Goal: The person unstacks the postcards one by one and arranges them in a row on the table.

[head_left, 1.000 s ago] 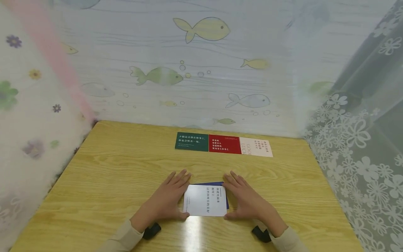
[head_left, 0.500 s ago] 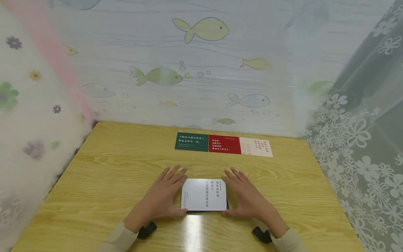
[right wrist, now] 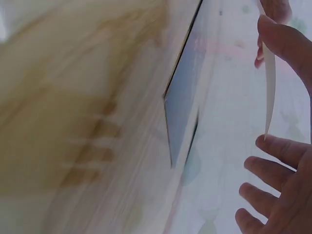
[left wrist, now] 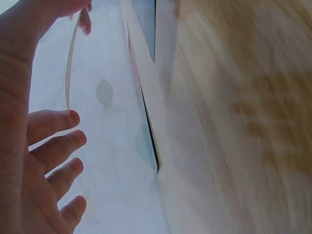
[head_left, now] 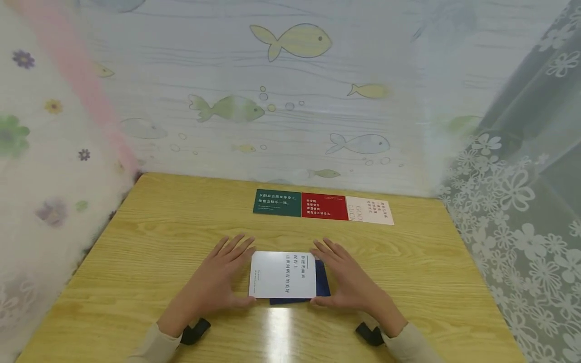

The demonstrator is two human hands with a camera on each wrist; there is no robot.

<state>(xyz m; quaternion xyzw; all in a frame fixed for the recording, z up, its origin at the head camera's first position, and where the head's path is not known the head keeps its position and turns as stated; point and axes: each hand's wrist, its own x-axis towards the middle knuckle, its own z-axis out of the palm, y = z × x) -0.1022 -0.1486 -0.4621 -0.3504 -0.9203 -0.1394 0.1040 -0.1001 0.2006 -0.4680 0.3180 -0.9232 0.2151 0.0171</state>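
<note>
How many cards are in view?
5: green card, red card and pale card in a row at the back; nearer, a white card held above a blue card. More could be hidden beneath.

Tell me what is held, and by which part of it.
The white card, by its corners: left hand at one short end, right hand at the other.

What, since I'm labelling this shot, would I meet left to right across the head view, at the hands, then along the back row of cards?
At the hands: left hand, white card, right hand. Back row: green card, red card, pale card. Blue card omitted: overlapped by the white card.
</note>
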